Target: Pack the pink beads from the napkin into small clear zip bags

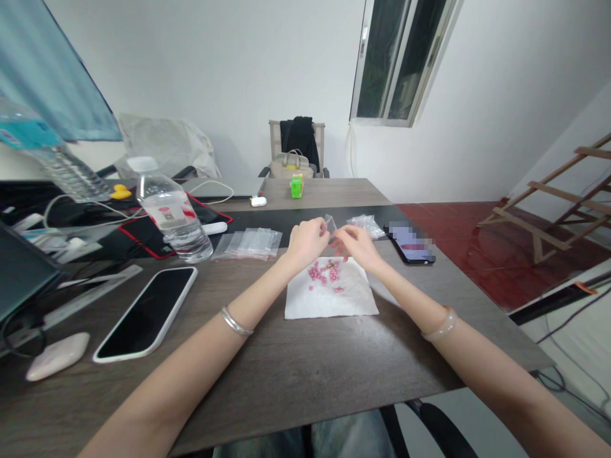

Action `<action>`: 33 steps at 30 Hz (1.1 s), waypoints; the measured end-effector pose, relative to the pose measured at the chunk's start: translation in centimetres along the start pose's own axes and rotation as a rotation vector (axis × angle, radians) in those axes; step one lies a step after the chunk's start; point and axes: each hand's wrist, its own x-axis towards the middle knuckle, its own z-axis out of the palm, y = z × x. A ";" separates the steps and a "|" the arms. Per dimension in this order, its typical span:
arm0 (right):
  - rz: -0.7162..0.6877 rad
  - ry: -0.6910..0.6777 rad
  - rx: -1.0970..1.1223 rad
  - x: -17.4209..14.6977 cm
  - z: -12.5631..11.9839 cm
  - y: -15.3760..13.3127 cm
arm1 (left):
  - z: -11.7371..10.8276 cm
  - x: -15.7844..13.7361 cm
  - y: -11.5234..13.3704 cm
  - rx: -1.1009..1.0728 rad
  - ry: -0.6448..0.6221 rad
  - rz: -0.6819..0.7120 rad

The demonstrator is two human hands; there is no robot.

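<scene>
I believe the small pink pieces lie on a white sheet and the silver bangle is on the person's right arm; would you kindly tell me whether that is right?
Not quite: the head view shows the silver bangle on the left arm, while the right arm wears a pale bangle. The small pink pieces do lie on a white sheet.

The beads (315, 275) are pink, the paper (331, 305) plain white, and the small bag (330, 224) clear and colourless. The bench (305, 369) is grey-brown with a streaked wood grain. One bracelet (236, 322) is silver — the other bangle (440, 324) is milky pale. The clear bottle (174, 219) has a white cap and a red-and-white label. The toy duck (121, 192) is yellow, the little box (296, 187) bright green, the mat (143, 235) black with red edging — and the floor (453, 248) deep red.
</scene>
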 end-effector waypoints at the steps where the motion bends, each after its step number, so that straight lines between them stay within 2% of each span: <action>1: 0.090 -0.067 0.125 0.0 -0.2 -0.3 | -0.1 0.0 0.1 0.010 0.012 0.022; 4: 0.310 -0.233 0.492 0.1 -0.8 -1.1 | -0.2 -0.2 0.3 0.040 0.038 0.100; 6: 0.390 -0.288 0.649 0.3 -1.2 -1.4 | -0.2 -0.2 0.4 0.057 0.044 0.154; 12: 0.428 -0.327 0.823 0.7 -1.3 -0.8 | -0.1 -0.3 0.2 0.096 0.107 0.309; 16: 0.380 -0.376 0.869 0.5 -1.0 -0.7 | -0.2 -0.4 0.3 0.065 0.168 0.298; 20: 0.287 -0.375 0.834 0.5 -0.6 -0.7 | -0.3 -0.5 0.7 -0.040 0.182 0.269; 24: 0.210 -0.322 0.722 0.7 -0.9 -0.1 | -0.3 -0.9 0.6 -0.168 0.103 0.275; 27: 0.151 -0.277 0.566 0.5 -1.7 0.6 | 0.0 -2.1 -0.2 -0.207 -0.006 0.297; 33: 0.116 -0.180 0.327 -0.6 -2.4 2.6 | 1.6 -5.6 -2.2 -0.105 -0.316 0.329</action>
